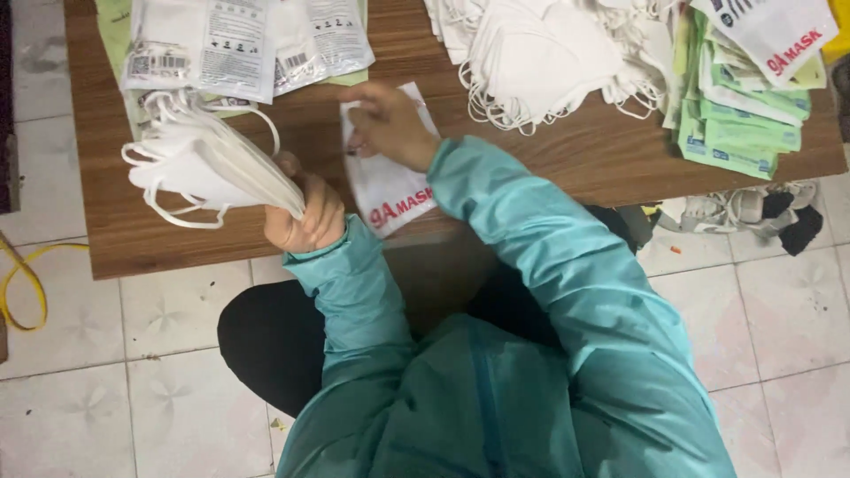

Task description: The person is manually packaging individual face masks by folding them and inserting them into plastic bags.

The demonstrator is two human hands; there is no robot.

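Note:
My left hand (305, 212) is closed around one end of a stack of folded white face masks (208, 159), which fans out to the left over the wooden table (549, 159) with ear loops hanging loose. My right hand (385, 124) pinches the top edge of a white plastic pouch with red print (390, 190) that lies flat on the table near its front edge. Both arms wear teal sleeves.
Printed white pouches (239, 40) lie at the back left. A heap of loose white masks (540, 53) sits at the back centre, with a pile of green and white packets (744, 106) to the right. Sandals (753, 212) and a yellow cord (22, 283) lie on the tiled floor.

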